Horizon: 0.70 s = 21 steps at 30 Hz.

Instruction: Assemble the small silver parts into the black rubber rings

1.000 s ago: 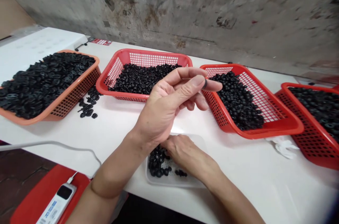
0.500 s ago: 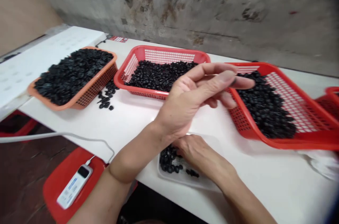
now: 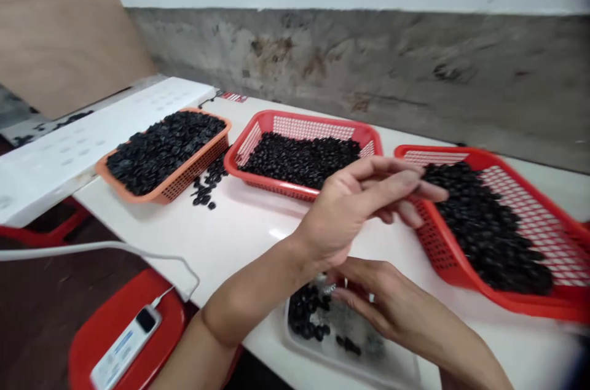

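Observation:
My left hand (image 3: 364,202) reaches across the middle, thumb pressed against the fingers. A small dark piece (image 3: 417,190) shows at its fingertips, beside the near-left rim of the right red basket (image 3: 445,255). Black round parts (image 3: 488,230) fill part of that basket. Below my left wrist, my right hand (image 3: 373,292) is curled above a translucent plastic tub (image 3: 345,365). Its fingertips are partly hidden by the left wrist, and I cannot make out what they hold. Black parts (image 3: 306,316) and tiny shiny pieces lie in the tub.
A middle red basket (image 3: 271,184) and an orange basket (image 3: 161,193) also hold black parts. Loose black parts (image 3: 205,190) lie between them on the white table (image 3: 221,242). A power bank (image 3: 126,347) with a cable rests on a red stool (image 3: 87,328) at left.
The view has tilted up, so everything sits lower. My right hand has risen out of the tub, its fingers now above the contents. My left hand keeps its pinch beside the right basket.

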Tool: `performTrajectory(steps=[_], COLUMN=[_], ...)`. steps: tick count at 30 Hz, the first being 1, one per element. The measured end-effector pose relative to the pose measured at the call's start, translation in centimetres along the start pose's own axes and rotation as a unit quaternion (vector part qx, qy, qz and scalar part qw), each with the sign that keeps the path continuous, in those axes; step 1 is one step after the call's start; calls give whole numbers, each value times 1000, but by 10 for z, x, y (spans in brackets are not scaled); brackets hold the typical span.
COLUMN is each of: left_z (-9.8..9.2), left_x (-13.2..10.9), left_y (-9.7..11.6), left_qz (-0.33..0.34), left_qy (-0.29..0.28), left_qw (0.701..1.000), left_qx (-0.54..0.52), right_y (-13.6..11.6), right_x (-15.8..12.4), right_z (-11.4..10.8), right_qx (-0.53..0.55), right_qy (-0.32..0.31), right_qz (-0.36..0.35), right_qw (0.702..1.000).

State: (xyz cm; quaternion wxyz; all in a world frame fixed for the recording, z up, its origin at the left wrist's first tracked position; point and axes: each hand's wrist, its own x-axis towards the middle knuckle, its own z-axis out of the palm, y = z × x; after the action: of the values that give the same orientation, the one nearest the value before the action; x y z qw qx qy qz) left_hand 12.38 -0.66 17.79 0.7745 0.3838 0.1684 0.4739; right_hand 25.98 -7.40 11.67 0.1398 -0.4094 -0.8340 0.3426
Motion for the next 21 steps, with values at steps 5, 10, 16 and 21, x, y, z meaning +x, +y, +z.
performTrajectory(steps=[5,10,16,21], left_z=[-1,-2,-1,0], left_x=[-2,-3,1,1], left_y=[8,5,-15,-24], left_qz=[-5,-35,-56,-58], left_qy=[-6,-61,-103,-115], left_qw=[1000,992,979,975], left_qx=[18,108,164,182], right_y=[-3,2,-5,-9], right_x=[-15,-34,-42,-38], right_z=[-30,-45,-54,-53], right_qx=[111,150,122,133], right_qy=[100,290,422,428], right_qz=[-19,-60,-14,-4], right_qw=[989,943,898,894])
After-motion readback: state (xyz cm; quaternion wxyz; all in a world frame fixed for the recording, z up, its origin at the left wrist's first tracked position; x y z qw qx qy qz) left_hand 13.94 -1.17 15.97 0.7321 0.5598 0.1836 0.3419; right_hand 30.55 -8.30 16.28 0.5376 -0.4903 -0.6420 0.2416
